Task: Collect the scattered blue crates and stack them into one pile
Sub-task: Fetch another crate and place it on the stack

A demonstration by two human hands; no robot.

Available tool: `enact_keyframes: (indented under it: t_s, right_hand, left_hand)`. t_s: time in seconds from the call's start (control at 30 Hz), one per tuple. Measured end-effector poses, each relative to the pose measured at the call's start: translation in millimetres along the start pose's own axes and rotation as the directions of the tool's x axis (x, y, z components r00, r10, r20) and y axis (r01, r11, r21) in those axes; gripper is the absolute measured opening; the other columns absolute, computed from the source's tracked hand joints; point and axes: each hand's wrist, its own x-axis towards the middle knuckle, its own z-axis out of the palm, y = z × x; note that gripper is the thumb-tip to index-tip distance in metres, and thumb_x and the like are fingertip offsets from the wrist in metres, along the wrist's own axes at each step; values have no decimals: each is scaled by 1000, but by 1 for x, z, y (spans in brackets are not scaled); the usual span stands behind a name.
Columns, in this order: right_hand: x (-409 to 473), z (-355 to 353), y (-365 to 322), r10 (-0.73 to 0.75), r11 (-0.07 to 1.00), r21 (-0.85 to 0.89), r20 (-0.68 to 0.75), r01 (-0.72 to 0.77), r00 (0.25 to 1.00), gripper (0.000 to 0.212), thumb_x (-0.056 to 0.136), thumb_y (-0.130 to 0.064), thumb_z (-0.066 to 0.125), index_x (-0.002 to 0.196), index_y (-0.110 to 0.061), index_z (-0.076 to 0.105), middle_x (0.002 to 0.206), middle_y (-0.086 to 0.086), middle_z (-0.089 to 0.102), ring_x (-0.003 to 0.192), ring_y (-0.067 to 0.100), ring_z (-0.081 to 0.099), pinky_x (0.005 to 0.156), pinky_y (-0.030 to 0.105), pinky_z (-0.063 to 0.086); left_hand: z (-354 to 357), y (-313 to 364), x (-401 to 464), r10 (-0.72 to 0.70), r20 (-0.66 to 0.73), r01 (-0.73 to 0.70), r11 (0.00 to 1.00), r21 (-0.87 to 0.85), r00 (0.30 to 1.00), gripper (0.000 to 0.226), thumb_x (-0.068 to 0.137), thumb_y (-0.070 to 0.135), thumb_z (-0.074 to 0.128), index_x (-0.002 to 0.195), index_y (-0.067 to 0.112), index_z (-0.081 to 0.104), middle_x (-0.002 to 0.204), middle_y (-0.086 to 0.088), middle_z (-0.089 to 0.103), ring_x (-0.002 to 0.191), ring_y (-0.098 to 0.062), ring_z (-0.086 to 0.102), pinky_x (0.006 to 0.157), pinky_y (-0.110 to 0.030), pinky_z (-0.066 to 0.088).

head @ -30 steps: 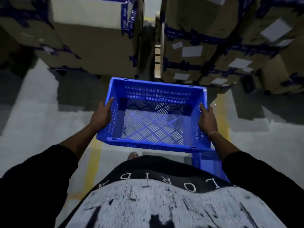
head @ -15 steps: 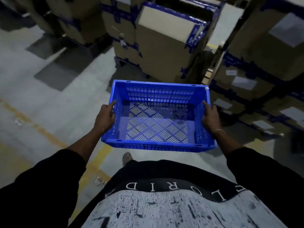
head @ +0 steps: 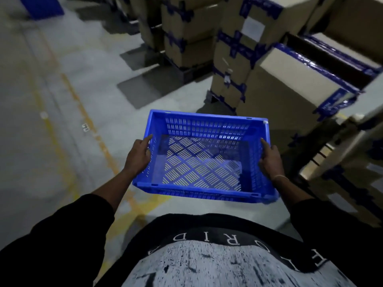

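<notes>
Crate (head: 204,156), blue plastic w/ slotted walls and lattice bottom, held in mid-air in front of the person's torso, above the floor (head: 51,100), opening up, nothing inside. Left hand (head: 137,157) grips the crate's left wall: thumb lies along the rim, other fingers wrapped on the outside, mostly hidden. Right hand (head: 270,160) grips the right wall the same way, thumb up on the rim, fingers curled round the outer side; thin band on that wrist. Both sleeves black, pushed up the forearms. Shirt at the bottom of view is black w/ a grey-white print and letters.

Floor is grey concrete w/ yellow painted lines (head: 107,150) running diagonally under and left of the crate. Cardboard boxes (head: 290,83) w/ dark blue tape stand stacked beyond the crate and to its right, some on dark pallets. Another blue object (head: 44,6) sits at the far left corner of the floor, cut off by the view's top edge; can't tell if it's a crate. View slightly blurred, lighting dim.
</notes>
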Motion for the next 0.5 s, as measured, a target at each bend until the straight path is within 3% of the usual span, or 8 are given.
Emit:
enact_keyframes:
  t_s: [0.27,0.5]
  right_hand:
    - [98,62,-123,-112,993,30,66,110,992,78,80,2,54,151,-26,36,120,18,43,100,43,56,89,46,47]
    - [203,105,-217,-234,971,-17,139,239,962,68,89,0,50,150,-25,38,120,20,46,89,36,55,74,29,36]
  left_hand:
    - [-67,-81,66,-130,-74,130,992,-4,989,57,97,12,49,151,28,39,110,-11,48,93,-33,57,74,-35,44]
    - [-101,-136,133,-244,-129,246,969,0,961,56,98,16,48,151,31,37,109,-11,50,91,-31,56,74,-42,50]
